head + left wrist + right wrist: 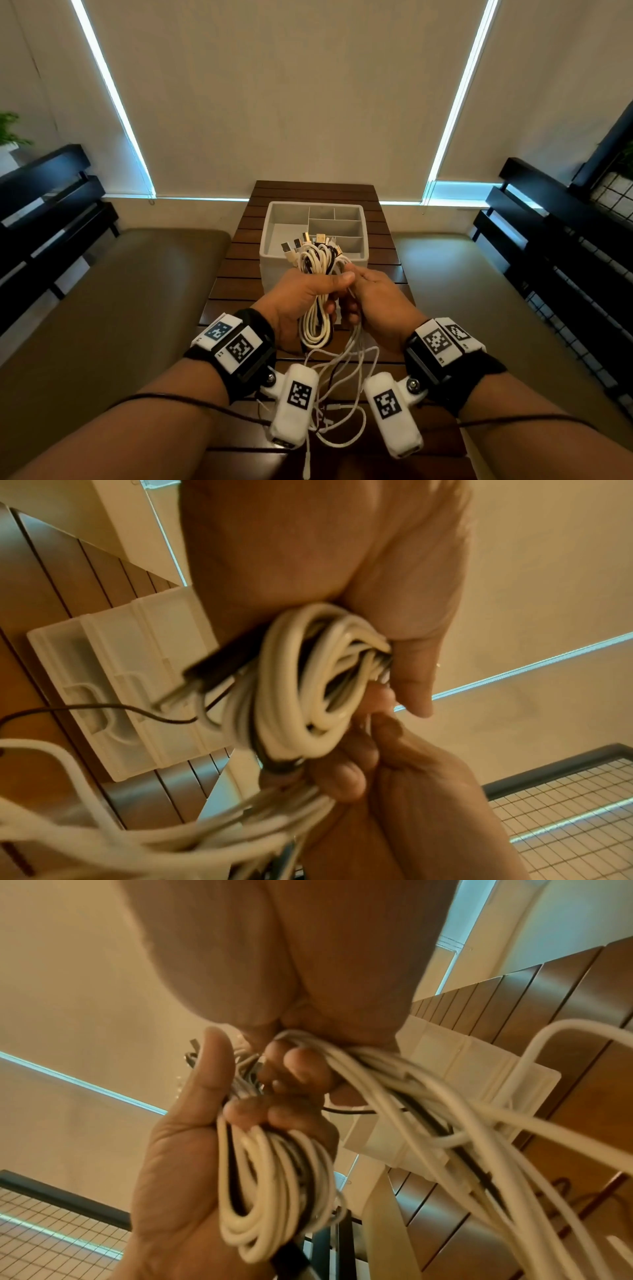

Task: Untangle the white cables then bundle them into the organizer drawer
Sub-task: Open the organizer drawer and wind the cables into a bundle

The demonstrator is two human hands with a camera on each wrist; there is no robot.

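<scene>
The white cables (317, 291), gathered into a coil of long loops with a dark strand or two running through them, are held in the air just in front of the organizer drawer (274, 240), their metal plugs (305, 243) fanned out toward it, presumably so the ends stay sorted while the length is wound. The left hand (298, 301) grasps the coil across its middle, fingers and thumb wrapped round the loops to keep them from springing apart. The right hand (380, 301), touching the left beside the coil, closes its fingers on the loose strands (346, 370) that trail down from it, probably to feed them onto the coil. These tails hang below the coil between the two wrists and rest on the slatted wooden table (236, 270) nearer the person than the drawer, so bundling looks unfinished. The drawer stands on the table with its divided compartments open and, as far as can be seen, nothing yet in them.
</scene>
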